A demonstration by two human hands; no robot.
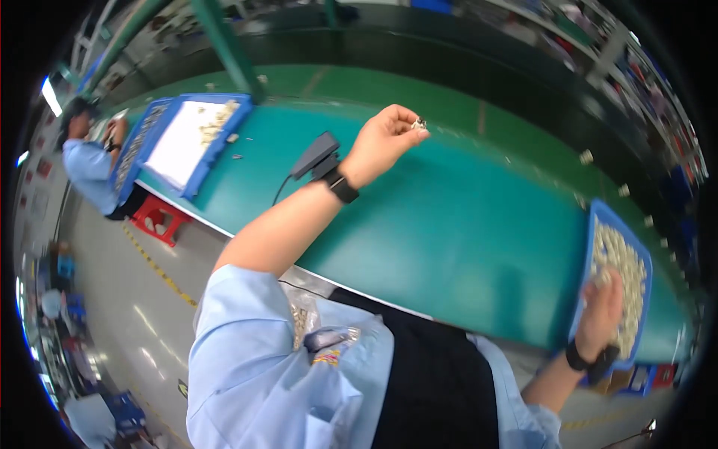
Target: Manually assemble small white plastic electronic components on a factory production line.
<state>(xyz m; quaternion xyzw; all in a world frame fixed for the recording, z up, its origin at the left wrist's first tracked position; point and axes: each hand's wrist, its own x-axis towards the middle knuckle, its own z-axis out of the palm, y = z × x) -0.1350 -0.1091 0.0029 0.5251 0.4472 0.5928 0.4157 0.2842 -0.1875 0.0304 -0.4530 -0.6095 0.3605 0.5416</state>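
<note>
My left hand (383,142) is raised above the green table, its thumb and forefinger pinching a small pale part (419,124) with a dark bit on it. Below and left of that wrist is a black device (317,155) with a cable. At the far right, my right hand (603,310) reaches over a blue tray (584,288) full of small cream parts (630,280). Its fingers are drawn together at the tray's near side, and what looks like a cream part (600,279) is at the fingertips, slightly blurred.
Another blue tray (238,123) at the left holds a white sheet and cream parts. Beside it, a person in light blue (93,168) works at a tray of dark parts. A red stool (159,218) stands below. Loose parts (585,156) lie beyond the table's far edge.
</note>
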